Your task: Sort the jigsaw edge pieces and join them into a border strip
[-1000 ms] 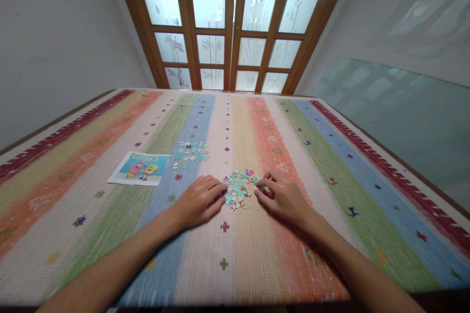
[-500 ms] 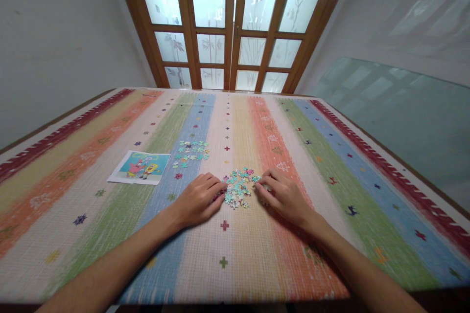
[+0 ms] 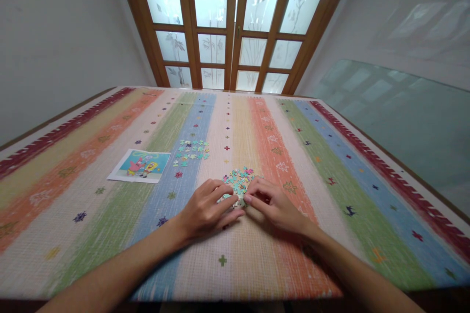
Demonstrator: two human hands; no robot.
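Puzzle pieces (image 3: 239, 178) nearer our edge of the desk (image 3: 205, 281) want light touches: left hand (image 3: 207, 207) fingers slightly spread; whether our right hand (image 3: 276, 207) pinches one, we cannot tell.

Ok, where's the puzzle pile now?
In the head view, the puzzle pile lies on the striped cloth, partly hidden by the left hand and right hand, to the right of the spread-out pieces.

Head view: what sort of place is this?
Probably a room in a home, perhaps a dining room, though I can't be sure which. Signs: the striped tablecloth, the wooden doors with patterned, frosted-looking panes, and the pile of jigsaw pieces on the cloth.
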